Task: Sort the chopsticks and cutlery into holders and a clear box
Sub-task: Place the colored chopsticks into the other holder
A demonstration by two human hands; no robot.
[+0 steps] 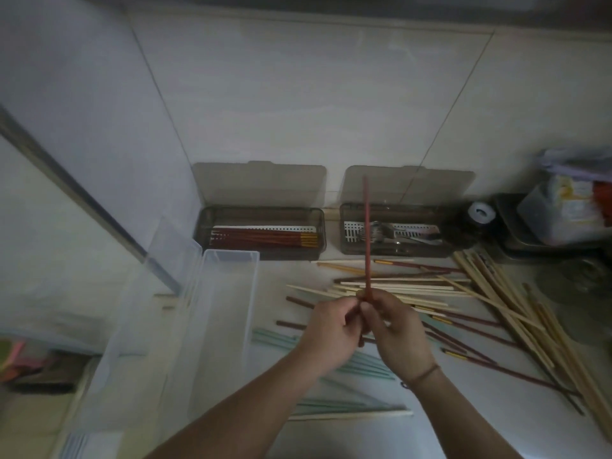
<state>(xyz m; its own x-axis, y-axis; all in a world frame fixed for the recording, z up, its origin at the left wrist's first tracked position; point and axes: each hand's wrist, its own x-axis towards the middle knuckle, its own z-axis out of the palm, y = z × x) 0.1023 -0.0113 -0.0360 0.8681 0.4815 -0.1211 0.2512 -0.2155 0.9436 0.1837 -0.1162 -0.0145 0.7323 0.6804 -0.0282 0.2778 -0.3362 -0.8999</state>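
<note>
Both hands meet over the counter and hold a reddish-brown chopstick (366,233) upright; my left hand (331,332) and my right hand (394,329) grip its lower end. Behind stand two smoky holders with raised lids: the left holder (198,226) contains red chopsticks with gold ends (265,240), the right holder (344,226) contains metal cutlery (390,236). A long clear box (228,260) lies empty at the left. A loose heap of pale wooden and dark red chopsticks (463,303) covers the counter to the right. Pale green chopsticks (361,366) lie under my forearms.
A tiled wall rises behind the holders. At the far right stand a dark tray (510,240) with a plastic container (559,213) and a small round dark jar with a white top (480,213). A metal window frame edge (82,200) runs along the left.
</note>
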